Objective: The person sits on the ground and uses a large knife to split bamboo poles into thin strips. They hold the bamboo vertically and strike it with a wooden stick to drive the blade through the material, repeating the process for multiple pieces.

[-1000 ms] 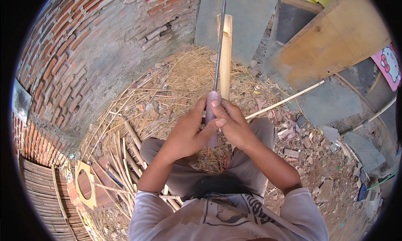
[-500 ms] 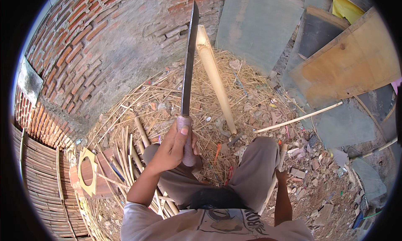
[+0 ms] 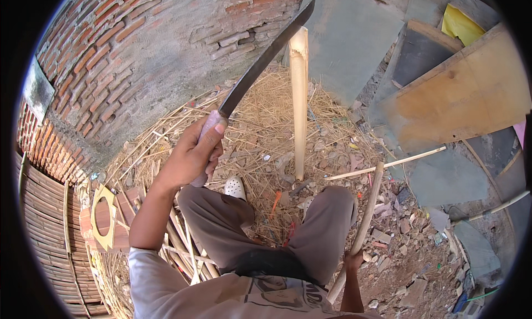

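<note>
My left hand (image 3: pixel 191 152) is wrapped round the pale purple handle of a machete (image 3: pixel 260 64). Its long dark blade slants up to the right and crosses close to the top of a pale split bamboo pole (image 3: pixel 299 108); whether they touch I cannot tell. The pole stands nearly upright on the littered ground ahead of my knees. Low on my right side, my right hand (image 3: pixel 353 259) is closed round a thick wooden stick (image 3: pixel 367 208), which rises beside my right knee.
Bamboo strips (image 3: pixel 180 244) lie by my left leg near a yellow cut-out board (image 3: pixel 103 216). A brick wall (image 3: pixel 133 53) stands ahead on the left. Boards (image 3: pixel 460 86) lean at the far right. Straw (image 3: pixel 266 114) and rubble (image 3: pixel 410 247) cover the ground.
The machete has tilted from near upright to a rightward slant, its handle moving left. The bamboo pole's top has shifted right, so it stands straighter. The stick in my right hand has come up into view.
</note>
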Tool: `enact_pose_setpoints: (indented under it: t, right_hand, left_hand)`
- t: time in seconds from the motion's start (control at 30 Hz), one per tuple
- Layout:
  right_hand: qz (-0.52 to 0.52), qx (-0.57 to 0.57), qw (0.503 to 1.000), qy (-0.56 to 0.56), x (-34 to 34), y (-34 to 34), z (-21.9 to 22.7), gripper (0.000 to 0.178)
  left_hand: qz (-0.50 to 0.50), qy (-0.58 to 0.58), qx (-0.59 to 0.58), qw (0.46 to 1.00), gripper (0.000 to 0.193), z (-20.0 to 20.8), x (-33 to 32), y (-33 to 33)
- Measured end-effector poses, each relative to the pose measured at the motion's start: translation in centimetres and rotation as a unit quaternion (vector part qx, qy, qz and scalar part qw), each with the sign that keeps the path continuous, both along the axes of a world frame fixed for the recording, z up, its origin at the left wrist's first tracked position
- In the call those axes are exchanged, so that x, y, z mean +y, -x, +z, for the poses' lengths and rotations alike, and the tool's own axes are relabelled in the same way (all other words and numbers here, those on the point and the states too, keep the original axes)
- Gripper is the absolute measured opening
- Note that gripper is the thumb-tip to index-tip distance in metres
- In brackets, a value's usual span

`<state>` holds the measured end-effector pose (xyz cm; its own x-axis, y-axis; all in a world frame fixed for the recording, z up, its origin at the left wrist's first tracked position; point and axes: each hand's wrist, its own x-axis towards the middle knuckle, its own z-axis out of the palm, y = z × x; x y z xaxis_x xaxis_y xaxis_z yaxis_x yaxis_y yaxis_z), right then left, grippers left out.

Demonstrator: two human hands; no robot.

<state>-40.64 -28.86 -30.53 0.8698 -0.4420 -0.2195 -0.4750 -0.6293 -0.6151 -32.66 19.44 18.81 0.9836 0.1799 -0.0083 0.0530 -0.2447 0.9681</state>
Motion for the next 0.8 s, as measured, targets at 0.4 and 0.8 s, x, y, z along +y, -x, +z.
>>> enact_pose_setpoints:
  t: [0.4,0.8]
  right_hand:
    - [0.096,-0.491,0.865,0.035,0.1,-17.3,56.6,0.031]
    - [0.264,-0.289,0.91,0.138,5.6,-15.8,61.2,0.051]
  left_hand:
    - [-0.03,-0.072,0.028,0.997,0.032,2.5,1.3,-1.5]
    - [-0.048,-0.097,0.04,0.993,0.034,2.6,4.8,-2.0]
